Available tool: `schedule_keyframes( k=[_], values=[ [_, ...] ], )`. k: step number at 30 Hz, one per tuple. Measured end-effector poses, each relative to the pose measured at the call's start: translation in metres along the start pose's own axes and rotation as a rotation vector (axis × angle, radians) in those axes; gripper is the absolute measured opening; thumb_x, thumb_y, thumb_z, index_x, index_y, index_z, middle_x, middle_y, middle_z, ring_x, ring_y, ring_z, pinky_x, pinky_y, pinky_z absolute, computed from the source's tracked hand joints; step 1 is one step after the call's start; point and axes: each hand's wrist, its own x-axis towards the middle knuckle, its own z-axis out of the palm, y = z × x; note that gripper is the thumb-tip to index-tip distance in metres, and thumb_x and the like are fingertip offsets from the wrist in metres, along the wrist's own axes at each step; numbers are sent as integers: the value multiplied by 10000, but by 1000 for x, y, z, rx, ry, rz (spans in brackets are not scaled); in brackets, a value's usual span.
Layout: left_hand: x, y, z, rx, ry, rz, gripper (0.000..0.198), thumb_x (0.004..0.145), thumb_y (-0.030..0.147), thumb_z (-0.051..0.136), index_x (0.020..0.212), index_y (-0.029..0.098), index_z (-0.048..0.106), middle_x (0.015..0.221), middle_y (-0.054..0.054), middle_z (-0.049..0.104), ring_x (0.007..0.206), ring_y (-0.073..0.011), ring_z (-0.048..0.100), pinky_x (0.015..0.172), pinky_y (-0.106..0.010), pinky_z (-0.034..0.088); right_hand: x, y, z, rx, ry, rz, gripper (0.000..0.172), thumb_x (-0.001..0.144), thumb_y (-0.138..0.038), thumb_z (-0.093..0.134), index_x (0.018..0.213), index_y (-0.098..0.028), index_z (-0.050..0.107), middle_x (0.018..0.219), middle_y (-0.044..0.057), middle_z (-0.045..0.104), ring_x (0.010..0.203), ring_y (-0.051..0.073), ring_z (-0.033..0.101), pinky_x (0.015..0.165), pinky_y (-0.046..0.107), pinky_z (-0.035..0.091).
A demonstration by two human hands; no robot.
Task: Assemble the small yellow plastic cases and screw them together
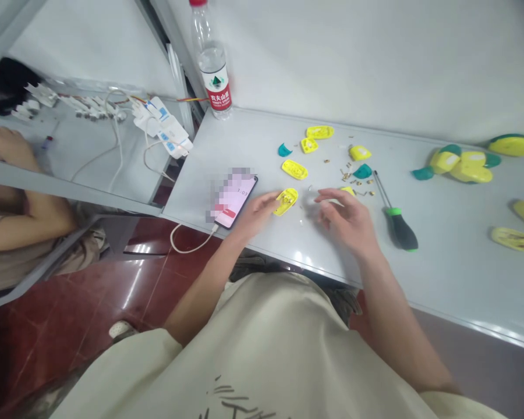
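Observation:
My left hand (pixel 255 214) grips a yellow plastic shell (pixel 286 201) by its edge, above the grey bench top (pixel 262 244). My right hand (pixel 344 218) hangs open just beside it, with its fingers spread and nothing in them. Its fingertips are near a small blurred translucent piece (pixel 310 199) and a sliver of yellow shell (pixel 347 190). Further yellow shell halves (pixel 294 169) and teal plastic pieces (pixel 363 171) lie beyond my hands, among several small brass inserts (pixel 344 174). A screwdriver with a green and black handle (pixel 400 228) lies to the right.
A phone (pixel 234 198) on a white charging cable lies left of my hands, and a water bottle (pixel 212 70) stands at the back. Yellow and teal shells (pixel 460 164) lie at the right. A co-worker's hand (pixel 6 146) rests on a neighbouring bench with white cables.

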Motion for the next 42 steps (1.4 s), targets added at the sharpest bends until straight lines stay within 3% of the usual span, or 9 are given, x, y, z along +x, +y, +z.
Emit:
schedule_keyframes(
  k=[4, 8, 10, 15, 22, 27, 34, 39, 42],
  values=[
    [-6, 2, 3, -107, 15, -37, 376, 928, 394, 596, 1252, 207, 628, 1204, -80, 720, 888, -166, 720, 774, -281, 484, -14, -6, -30, -246, 145, 6, 294, 883, -471, 657, 1099, -272, 660, 1054, 58, 673, 685, 140, 598, 553, 289, 489],
    [-10, -1, 10, -300, 12, -73, 436, 880, 367, 681, 1252, 187, 543, 1214, -116, 700, 944, -215, 744, 800, -293, 497, -22, -2, -39, -477, 26, 4, 269, 858, -464, 683, 1022, -252, 703, 938, 43, 684, 696, 151, 597, 636, 308, 515],
    [-12, -3, 12, -361, 1, -71, 509, 857, 354, 717, 1291, 207, 496, 1215, -120, 694, 1015, -250, 737, 869, -337, 520, -22, 1, -37, -515, -29, -21, 263, 871, -453, 670, 1022, -241, 708, 956, 45, 694, 699, 152, 597, 647, 311, 513],
    [-13, -11, 8, -372, -25, -11, 733, 835, 388, 751, 1458, 352, 366, 1249, -63, 647, 1146, -270, 695, 1022, -446, 525, -17, 5, -23, -626, -27, -74, 243, 879, -422, 664, 1014, -223, 705, 944, 48, 698, 664, 153, 585, 648, 324, 498],
    [-10, -25, 12, -283, 57, 95, 679, 829, 438, 749, 1383, 334, 371, 1317, -67, 556, 1127, -267, 704, 993, -458, 570, -9, 10, 16, -762, -130, -110, 232, 885, -331, 648, 1088, -223, 683, 1040, 56, 674, 761, 184, 644, 724, 345, 508],
    [-11, -27, 19, -242, 126, 145, 693, 829, 474, 737, 1371, 318, 334, 1304, -82, 543, 1083, -267, 723, 894, -390, 621, -5, 12, 20, -777, -150, -105, 88, 885, -261, 614, 933, -237, 684, 1001, 44, 651, 731, 180, 619, 710, 337, 486],
    [-12, -32, 21, -209, 128, 178, 701, 848, 459, 719, 1426, 353, 336, 1366, -84, 507, 1065, -231, 722, 868, -348, 641, -4, 4, 16, -779, -198, -113, 105, 913, -240, 526, 915, -224, 629, 982, 70, 649, 782, 205, 626, 709, 337, 476],
    [-12, -35, 22, -179, 115, 182, 611, 875, 471, 682, 1388, 318, 389, 1340, -82, 522, 1095, -241, 712, 880, -361, 635, -2, -7, 10, -451, -149, 78, 75, 891, -293, 589, 867, -224, 606, 718, 15, 698, 671, 183, 652, 721, 333, 503],
    [-13, -35, 24, -161, 128, 173, 601, 888, 471, 664, 1389, 304, 377, 1311, -94, 559, 1101, -238, 705, 885, -385, 631, -1, -14, 10, -236, -110, 152, 137, 846, -348, 669, 861, -212, 656, 723, 25, 730, 694, 189, 691, 745, 350, 540]
  ],
)
